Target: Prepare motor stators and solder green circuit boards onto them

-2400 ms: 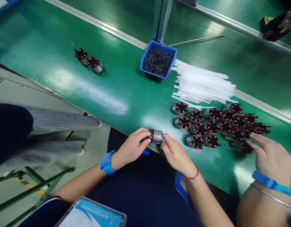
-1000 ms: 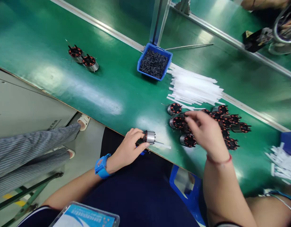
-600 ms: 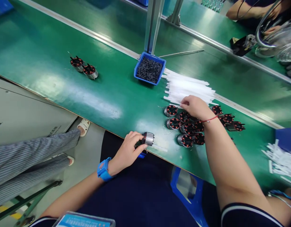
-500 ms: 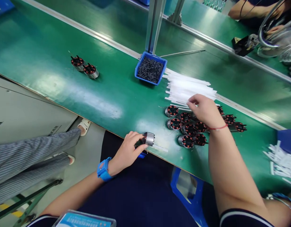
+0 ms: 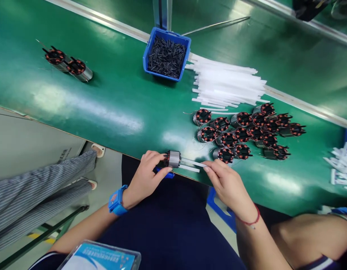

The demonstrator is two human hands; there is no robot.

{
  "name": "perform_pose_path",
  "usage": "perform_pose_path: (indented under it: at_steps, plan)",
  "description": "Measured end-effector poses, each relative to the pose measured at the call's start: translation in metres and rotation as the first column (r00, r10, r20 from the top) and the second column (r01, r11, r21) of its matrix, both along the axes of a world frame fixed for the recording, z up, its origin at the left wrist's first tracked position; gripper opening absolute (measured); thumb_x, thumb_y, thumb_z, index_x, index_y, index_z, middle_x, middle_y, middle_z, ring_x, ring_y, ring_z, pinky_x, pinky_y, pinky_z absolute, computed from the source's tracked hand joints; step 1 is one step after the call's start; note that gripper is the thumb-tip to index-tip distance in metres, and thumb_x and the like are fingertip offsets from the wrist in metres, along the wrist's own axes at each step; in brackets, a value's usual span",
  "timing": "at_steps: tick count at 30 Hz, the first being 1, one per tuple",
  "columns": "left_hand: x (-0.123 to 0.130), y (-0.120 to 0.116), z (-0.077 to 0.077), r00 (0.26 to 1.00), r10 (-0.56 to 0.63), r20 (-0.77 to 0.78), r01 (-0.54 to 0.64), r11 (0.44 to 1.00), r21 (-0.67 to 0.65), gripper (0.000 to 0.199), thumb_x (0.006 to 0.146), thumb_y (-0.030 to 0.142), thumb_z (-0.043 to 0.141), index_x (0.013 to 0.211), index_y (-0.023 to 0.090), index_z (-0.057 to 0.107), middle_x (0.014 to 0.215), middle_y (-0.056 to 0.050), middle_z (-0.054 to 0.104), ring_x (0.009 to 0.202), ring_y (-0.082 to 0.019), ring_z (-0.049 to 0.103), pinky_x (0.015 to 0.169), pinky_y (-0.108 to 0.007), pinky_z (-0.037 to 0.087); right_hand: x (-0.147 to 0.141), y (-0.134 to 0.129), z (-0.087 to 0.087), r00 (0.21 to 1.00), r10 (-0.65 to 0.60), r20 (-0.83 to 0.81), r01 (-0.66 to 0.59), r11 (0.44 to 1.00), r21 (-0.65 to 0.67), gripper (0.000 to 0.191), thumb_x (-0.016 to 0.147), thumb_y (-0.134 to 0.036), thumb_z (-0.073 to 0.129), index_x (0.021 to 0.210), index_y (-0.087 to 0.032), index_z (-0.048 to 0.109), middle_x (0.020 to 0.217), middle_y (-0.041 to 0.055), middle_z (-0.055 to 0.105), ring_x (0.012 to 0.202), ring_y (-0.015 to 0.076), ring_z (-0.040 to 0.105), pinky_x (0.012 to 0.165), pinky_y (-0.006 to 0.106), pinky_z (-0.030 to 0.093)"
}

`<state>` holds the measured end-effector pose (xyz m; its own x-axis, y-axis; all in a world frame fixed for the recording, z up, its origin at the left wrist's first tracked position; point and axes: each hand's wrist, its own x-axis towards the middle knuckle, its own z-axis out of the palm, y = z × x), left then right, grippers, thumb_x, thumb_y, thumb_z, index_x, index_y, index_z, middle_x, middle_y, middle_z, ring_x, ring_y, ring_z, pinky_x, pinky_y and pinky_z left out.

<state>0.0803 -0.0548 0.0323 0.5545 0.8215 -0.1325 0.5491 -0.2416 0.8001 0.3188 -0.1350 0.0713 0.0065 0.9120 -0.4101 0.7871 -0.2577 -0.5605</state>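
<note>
Between both hands, at the bench edge, lies the stator (image 5: pixel 174 159). Left hand (image 5: pixel 147 174): fingers gripping the stator's near end. Right hand (image 5: pixel 225 182): thumb and fingers pinching a white strip (image 5: pixel 192 162).

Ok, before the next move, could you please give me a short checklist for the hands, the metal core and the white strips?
1. Left hand grips the metal core: ok.
2. Right hand pinches a white strip: ok.
3. Second strip extends from the same end of the core: ok.
4. How deep either strip sits inside: cannot tell, the core hides it.
5. Core well back from the edge of the green table: not ok, it is close to the near edge.
6. Spare strips available in the pile: ok.
</note>
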Motion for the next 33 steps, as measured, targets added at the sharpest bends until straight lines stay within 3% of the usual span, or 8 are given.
perform_pose_path:
  at_steps: [8, 14, 18, 21, 27, 33]
  plan:
    - [0.000, -0.001, 0.001, 1.000, -0.010, -0.022, 0.010, 1.000, 0.006, 0.019, 0.086, 0.027, 0.061, 0.103, 0.019, 0.059, 0.094, -0.004, 0.060, 0.090, -0.020, 0.051, 0.083, -0.035, 0.041, -0.021, 0.029, -0.011, 0.949, 0.065, -0.307, -0.077, 0.997, -0.027, 0.029, 0.099, -0.032, 0.036, 0.109, -0.023, 0.061, 0.093, 0.0036, 0.061, 0.085, 0.0167, 0.059, 0.078, 0.030, 0.044]
    - [-0.002, -0.001, 0.003, 0.999, -0.035, 0.009, 0.035, 0.999, -0.019, 0.014, 0.086, 0.026, 0.061, 0.096, 0.017, 0.059, 0.095, -0.005, 0.060, 0.090, -0.019, 0.049, 0.082, -0.034, 0.040, -0.035, 0.043, -0.009, 0.931, 0.179, -0.318, -0.204, 0.978, -0.047, 0.020, 0.096, -0.021, 0.038, 0.096, -0.021, 0.058, 0.091, 0.0038, 0.059, 0.083, 0.0173, 0.055, 0.075, 0.030, 0.042]
    - [-0.007, 0.006, 0.005, 0.988, -0.125, 0.089, 0.130, 0.990, -0.059, 0.015, 0.088, 0.013, 0.052, 0.102, 0.014, 0.058, 0.098, -0.006, 0.059, 0.090, -0.018, 0.049, 0.085, -0.034, 0.041, -0.043, 0.044, -0.013, 0.929, 0.064, -0.364, -0.092, 0.994, -0.061, 0.016, 0.092, -0.016, 0.040, 0.082, -0.020, 0.053, 0.085, 0.0021, 0.055, 0.080, 0.0160, 0.052, 0.073, 0.029, 0.039]
    - [-0.010, 0.009, 0.004, 0.977, -0.150, 0.149, 0.161, 0.985, -0.062, 0.019, 0.090, 0.007, 0.044, 0.101, 0.012, 0.059, 0.095, -0.007, 0.060, 0.088, -0.017, 0.050, 0.082, -0.032, 0.042, -0.046, 0.039, -0.018, 0.858, -0.060, -0.511, -0.006, 0.992, -0.126, 0.013, 0.090, -0.019, 0.044, 0.083, -0.019, 0.055, 0.086, 0.0011, 0.054, 0.081, 0.0149, 0.050, 0.075, 0.028, 0.038]
    - [-0.007, 0.005, 0.002, 0.973, -0.034, 0.229, 0.043, 0.998, -0.036, 0.013, 0.091, 0.013, 0.049, 0.091, 0.013, 0.062, 0.084, -0.005, 0.061, 0.080, -0.015, 0.049, 0.074, -0.030, 0.041, -0.050, 0.029, -0.030, 0.612, -0.383, -0.692, 0.154, 0.916, -0.371, 0.021, 0.085, -0.038, 0.059, 0.090, -0.018, 0.059, 0.079, -0.0013, 0.051, 0.072, 0.0123, 0.043, 0.067, 0.025, 0.034]
    - [-0.004, -0.003, 0.002, 0.930, 0.098, 0.355, -0.035, 0.983, -0.179, 0.015, 0.092, 0.018, 0.051, 0.084, 0.016, 0.064, 0.078, -0.003, 0.059, 0.077, -0.014, 0.049, 0.073, -0.029, 0.041, -0.052, 0.028, -0.032, 0.486, -0.510, -0.710, 0.225, 0.858, -0.462, 0.028, 0.077, -0.042, 0.067, 0.074, -0.018, 0.053, 0.064, -0.0057, 0.037, 0.059, 0.0089, 0.028, 0.056, 0.024, 0.023]
